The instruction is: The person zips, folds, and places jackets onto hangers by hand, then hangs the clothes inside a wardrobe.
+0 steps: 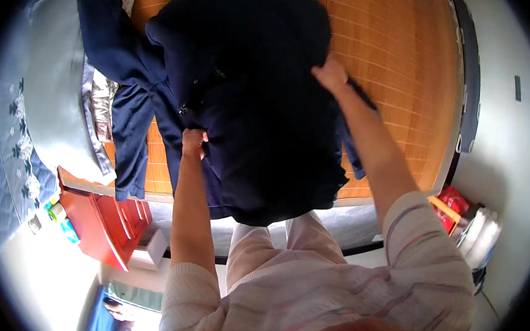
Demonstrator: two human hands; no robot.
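Clock face centred on navy jacket (268, 123), 12 = away from wearer. Jacket's mid-view, on bamboo mat (405, 84) covering the bed.

Around it: navy trousers (131, 143) at 9–10, right up against jacket's L side, so that side's crowded. Past them, silvery cloth (105, 105), then grey bedding (57, 87), also 9–10. Red cabinet (101, 221) w/ drawers at 8, white box (152, 248) just beside it. Red bag (454, 205) at 4, off the bed. Wearer's legs (257, 242) at 6, close to jacket's near hem.

Edges/room: bed's near edge runs under jacket at 6, hem hangs over it. Bare mat, wide strip, 1–4, out to mat's R edge; beyond that, pale wall (515, 47).

Hands: L hand (195, 142) at 8–9, fingers curled closed on jacket's L edge. R hand (331, 74) at 2, closed on R edge; fingertips hidden behind cloth.

Jacket's long axis approx 12–6, far end reaching top of view. Can't tell which end's the collar, too dark.
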